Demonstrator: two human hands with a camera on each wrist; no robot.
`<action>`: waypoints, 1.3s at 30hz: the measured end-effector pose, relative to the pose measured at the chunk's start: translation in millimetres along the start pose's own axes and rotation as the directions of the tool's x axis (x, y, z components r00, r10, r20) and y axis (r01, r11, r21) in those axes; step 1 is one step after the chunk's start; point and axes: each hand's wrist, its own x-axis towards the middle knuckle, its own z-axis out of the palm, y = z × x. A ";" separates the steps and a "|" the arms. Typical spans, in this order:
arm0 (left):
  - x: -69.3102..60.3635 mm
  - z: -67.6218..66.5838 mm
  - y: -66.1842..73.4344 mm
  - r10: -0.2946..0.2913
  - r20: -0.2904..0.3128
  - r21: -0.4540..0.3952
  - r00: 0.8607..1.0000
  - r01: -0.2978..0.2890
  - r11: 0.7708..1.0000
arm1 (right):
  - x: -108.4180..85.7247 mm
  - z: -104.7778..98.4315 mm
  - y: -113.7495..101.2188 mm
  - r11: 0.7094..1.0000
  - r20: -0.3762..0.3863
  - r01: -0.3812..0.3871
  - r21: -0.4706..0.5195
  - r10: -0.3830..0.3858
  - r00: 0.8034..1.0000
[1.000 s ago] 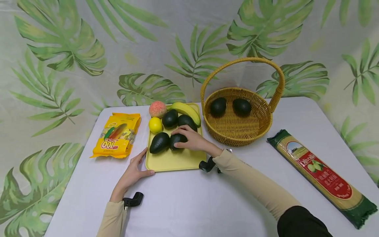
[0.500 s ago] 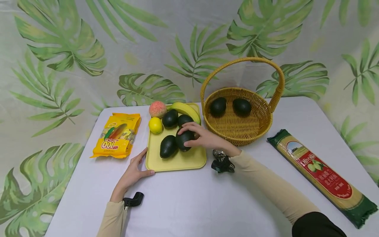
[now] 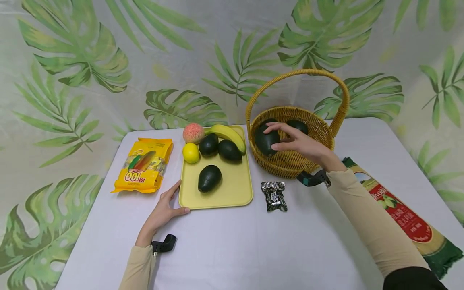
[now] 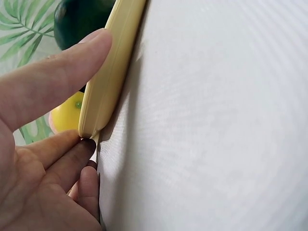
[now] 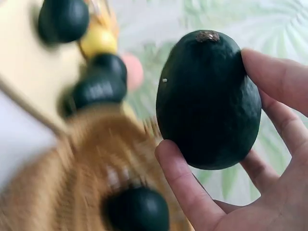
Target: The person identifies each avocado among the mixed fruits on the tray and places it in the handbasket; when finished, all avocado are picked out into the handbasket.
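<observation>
In the head view, my right hand (image 3: 304,145) grips a dark green avocado (image 3: 266,139) over the left side of the wicker basket (image 3: 290,171). Its thumb and fingers spread around that avocado (image 5: 209,103) in the right wrist view. Another avocado (image 3: 297,126) lies inside the basket; one more is mostly hidden behind the held one. My left hand (image 3: 159,215) rests at the front left corner of the yellow tray (image 3: 232,195), its straight thumb touching the front rim and its fingers the left side. One avocado (image 3: 210,178) lies mid-tray.
At the tray's back are two more avocados (image 3: 230,150), a lemon (image 3: 191,153), a peach (image 3: 193,133) and a banana (image 3: 228,135). A yellow snack bag (image 3: 143,165) lies left, a small black packet (image 3: 274,196) right of the tray, a spaghetti pack (image 3: 406,217) far right. The basket handle (image 3: 306,72) arches high.
My right hand has lifted an avocado off the tray and carried it right, over the basket. The avocado beside it shifted right on the tray. My left hand stays put.
</observation>
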 end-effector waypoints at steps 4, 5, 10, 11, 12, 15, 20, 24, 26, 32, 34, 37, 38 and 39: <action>-0.8 0.2 1.1 0.003 -0.003 0.001 1.000 -0.003 1.000 | 0.8 -23.9 7.2 1.000 -0.038 -0.024 -0.017 0.023 0.999; -1.1 0.2 1.4 0.003 -0.002 0.000 1.000 -0.003 1.000 | 1.7 -27.9 8.7 0.999 -0.043 -0.033 -0.024 0.032 0.999; -1.1 0.0 1.9 0.003 -0.003 0.004 1.000 -0.003 1.000 | 10.1 -37.8 14.6 0.994 -0.015 -0.058 -0.089 0.057 0.998; -1.0 -0.1 1.8 0.003 -0.003 0.004 1.000 -0.003 1.000 | 12.4 -38.0 15.2 0.993 -0.004 -0.063 -0.099 0.062 0.998; -0.9 -0.1 1.6 0.002 -0.003 0.005 1.000 -0.002 1.000 | 15.0 -37.9 16.2 0.991 0.007 -0.067 -0.117 0.068 0.998; -0.9 -0.1 1.3 0.002 -0.003 0.005 1.000 -0.002 1.000 | 23.7 -34.3 17.8 0.981 0.045 -0.066 -0.182 0.075 0.996; -1.1 -0.1 1.4 -0.002 -0.001 0.002 1.000 0.002 1.000 | 37.9 -25.1 21.0 0.963 0.104 -0.046 -0.266 0.076 0.992; -0.9 -0.4 1.9 -0.007 -0.001 0.004 1.000 0.007 1.000 | 46.4 -19.1 22.2 0.957 0.127 -0.056 -0.284 0.095 0.987; -0.8 -0.3 1.8 -0.008 -0.001 0.005 1.000 0.008 1.000 | 49.8 -17.2 22.8 0.953 0.144 -0.072 -0.294 0.119 0.982; -1.3 -0.3 1.7 0.001 -0.002 0.006 1.000 -0.001 1.000 | 53.7 -14.8 24.3 0.929 0.175 -0.169 -0.329 0.236 0.956; -1.5 -0.4 1.9 0.001 -0.003 0.005 1.000 -0.001 1.000 | 52.6 -14.8 24.3 0.925 0.168 -0.185 -0.333 0.251 0.953; -1.6 -0.3 2.2 0.001 -0.002 0.002 1.000 -0.001 1.000 | 48.4 -15.6 24.7 0.929 0.154 -0.187 -0.318 0.245 0.957; -1.5 -0.3 2.3 0.002 -0.001 0.001 1.000 -0.002 1.000 | 46.2 -16.3 24.7 0.932 0.144 -0.184 -0.311 0.238 0.961; -1.4 -0.3 2.4 0.002 -0.001 0.001 1.000 -0.002 1.000 | 44.0 -17.4 25.3 0.934 0.130 -0.177 -0.310 0.226 0.965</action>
